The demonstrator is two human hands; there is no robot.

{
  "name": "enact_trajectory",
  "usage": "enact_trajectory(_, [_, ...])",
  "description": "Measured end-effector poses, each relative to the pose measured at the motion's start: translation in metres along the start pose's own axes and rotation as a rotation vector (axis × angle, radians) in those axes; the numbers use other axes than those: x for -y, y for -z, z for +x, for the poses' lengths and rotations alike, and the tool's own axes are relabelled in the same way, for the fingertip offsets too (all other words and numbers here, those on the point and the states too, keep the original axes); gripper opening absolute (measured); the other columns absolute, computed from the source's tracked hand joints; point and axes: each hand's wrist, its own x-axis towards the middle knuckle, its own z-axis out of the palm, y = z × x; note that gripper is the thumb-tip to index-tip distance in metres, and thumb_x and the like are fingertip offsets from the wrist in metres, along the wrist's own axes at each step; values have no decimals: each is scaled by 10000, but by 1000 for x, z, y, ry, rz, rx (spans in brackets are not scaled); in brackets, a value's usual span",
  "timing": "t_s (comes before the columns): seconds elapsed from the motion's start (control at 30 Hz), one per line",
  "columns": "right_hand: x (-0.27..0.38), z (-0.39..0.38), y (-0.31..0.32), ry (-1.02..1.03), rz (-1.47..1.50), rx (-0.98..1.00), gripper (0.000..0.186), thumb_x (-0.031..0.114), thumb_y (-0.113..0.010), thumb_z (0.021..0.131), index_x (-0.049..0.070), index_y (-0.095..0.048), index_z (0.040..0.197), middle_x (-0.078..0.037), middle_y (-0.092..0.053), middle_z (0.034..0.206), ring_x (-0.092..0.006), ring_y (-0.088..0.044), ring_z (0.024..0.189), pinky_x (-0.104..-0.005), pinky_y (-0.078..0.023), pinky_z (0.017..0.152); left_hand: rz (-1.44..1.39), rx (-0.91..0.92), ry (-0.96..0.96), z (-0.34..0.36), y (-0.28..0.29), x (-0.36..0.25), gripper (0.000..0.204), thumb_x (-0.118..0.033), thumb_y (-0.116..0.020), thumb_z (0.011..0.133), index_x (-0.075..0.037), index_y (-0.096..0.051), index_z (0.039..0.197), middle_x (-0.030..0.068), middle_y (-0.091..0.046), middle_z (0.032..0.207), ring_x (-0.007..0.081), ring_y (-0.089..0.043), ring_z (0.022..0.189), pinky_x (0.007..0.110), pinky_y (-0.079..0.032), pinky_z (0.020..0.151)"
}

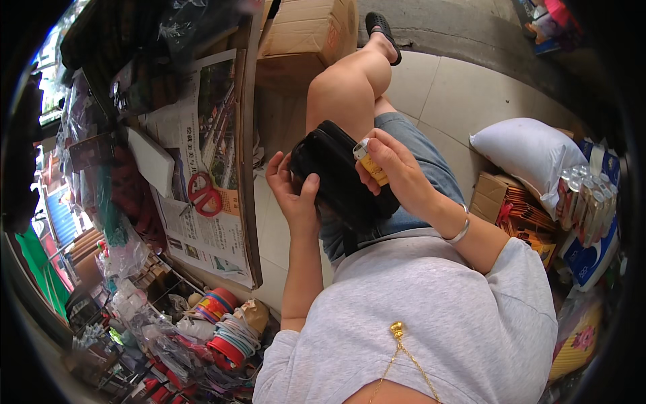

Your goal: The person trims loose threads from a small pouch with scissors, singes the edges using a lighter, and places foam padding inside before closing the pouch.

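Observation:
A black zippered pouch lies over my lap, on my denim shorts. My left hand grips the pouch's left end, with my thumb on its front and my fingers curled at the edge. Above the pouch's right part, my right hand is closed on a small yellow lighter with a silver top, thumb pressed near that top. A silver bangle circles my right wrist.
On my left, a table holds newspaper, red-handled scissors and a white slab, amid bagged goods. A cardboard box stands ahead. A white sack, boxes and packaged items crowd my right. Tiled floor runs beneath.

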Motion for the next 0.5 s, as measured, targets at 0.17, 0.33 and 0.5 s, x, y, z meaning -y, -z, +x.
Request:
enact_trajectory(0.17, [-2, 3, 6, -8, 17, -46, 366, 469, -466, 985, 107, -498, 939, -33, -558, 747, -85, -530, 608, -202, -413, 515, -13, 13, 1, 2, -5, -1, 731, -37, -719, 757, -109, -316, 1363, 92, -468, 1287, 173, -503, 1109, 281, -461, 915])
enact_trajectory(0.33, [-1, 2, 7, 3, 11, -62, 358, 462, -467, 985, 109, -502, 934, -29, -561, 744, -84, -531, 591, -204, -418, 496, 4, 16, -25, 1, -7, -1, 698, -49, -723, 758, -95, -348, 1346, 81, -505, 1237, 198, -506, 1147, 323, -395, 1026])
enact_trajectory(0.5, [-2, 1, 8, 11, 8, -53, 361, 461, -452, 990, 107, -505, 939, -29, -560, 738, -86, -530, 587, -204, -419, 496, 18, 34, -31, 0, -4, -1, 709, -89, -750, 764, -95, -348, 1348, 79, -493, 1255, 199, -501, 1155, 324, -392, 1028])
